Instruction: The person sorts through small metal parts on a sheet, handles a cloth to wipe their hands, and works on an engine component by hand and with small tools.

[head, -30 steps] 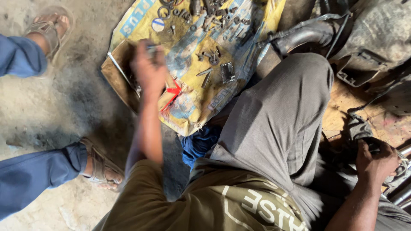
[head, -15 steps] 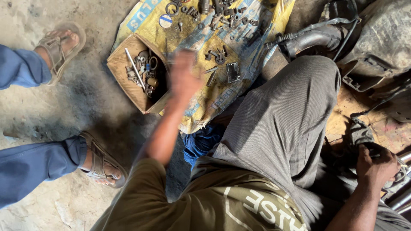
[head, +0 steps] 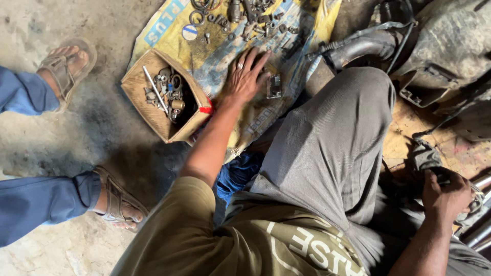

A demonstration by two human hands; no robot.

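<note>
The left hand (head: 245,76) lies flat on the printed sack (head: 225,61) spread on the floor, its grip spread wide and holding nothing. A small metal plate (head: 274,86) lies on the sack at 3 o'clock, just beside the fingertips. At 9 o'clock stands an open cardboard box (head: 153,115) with bolts and rings inside. More loose metal parts (head: 245,15) lie at 12 o'clock. The right hand (head: 444,197), at 4 o'clock and well apart, has its grip closed around a dark part (head: 424,156) of the machine.
</note>
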